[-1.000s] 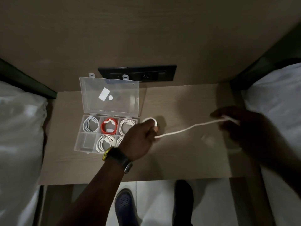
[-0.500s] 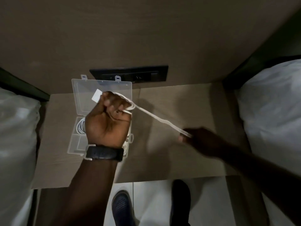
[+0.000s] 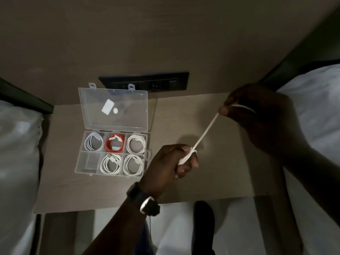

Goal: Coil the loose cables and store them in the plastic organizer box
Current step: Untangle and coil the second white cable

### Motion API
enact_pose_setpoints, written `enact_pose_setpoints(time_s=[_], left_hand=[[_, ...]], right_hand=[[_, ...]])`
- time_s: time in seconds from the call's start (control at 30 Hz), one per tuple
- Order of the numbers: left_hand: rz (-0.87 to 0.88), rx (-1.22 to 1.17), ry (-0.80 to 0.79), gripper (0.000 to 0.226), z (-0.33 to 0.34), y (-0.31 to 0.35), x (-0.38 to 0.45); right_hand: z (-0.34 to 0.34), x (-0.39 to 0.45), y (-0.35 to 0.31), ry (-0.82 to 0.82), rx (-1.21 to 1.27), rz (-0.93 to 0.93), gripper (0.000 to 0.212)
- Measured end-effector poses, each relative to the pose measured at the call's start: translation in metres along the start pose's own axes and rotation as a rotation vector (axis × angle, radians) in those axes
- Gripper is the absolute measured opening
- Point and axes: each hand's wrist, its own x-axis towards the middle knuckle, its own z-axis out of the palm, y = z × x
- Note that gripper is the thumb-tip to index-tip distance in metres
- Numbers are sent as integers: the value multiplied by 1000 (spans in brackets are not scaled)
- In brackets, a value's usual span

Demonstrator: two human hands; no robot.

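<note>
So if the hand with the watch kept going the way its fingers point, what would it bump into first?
Probably nothing soon. The left hand points right and a little away, over bare table, with the white cable running up from it to the right hand. That hand sits off to the side, though depth is hard to judge.

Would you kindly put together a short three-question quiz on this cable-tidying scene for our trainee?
1. True or false: the organizer box has its lid open.
2. How many of its six compartments already hold a coiled cable?
3. The orange cable sits in which compartment? A) far row, middle B) near row, left C) near row, right

Key
1. True.
2. Five; the near-left one holds no cable.
3. A.

The left hand and right hand each have a grip on the white cable stretched between them above the table.
</note>
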Motion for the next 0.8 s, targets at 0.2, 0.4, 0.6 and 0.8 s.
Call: enact_pose_setpoints(time_s=[0.2,0.4,0.6,0.8], left_hand=[[123,-864,8,34,-2,23,2],[171,-873,336,25,-14,22,12],[152,-496,444,23,6,8,7],[167,-520,494,35,12,5,2]], right_hand=[[67,-52,-35,-265,22,217,10],[94,-131,-72,-560,-113,-12,24],[87,-109,-103,-290,138,30,16],[104,-95,-99,-148,542,504,20]])
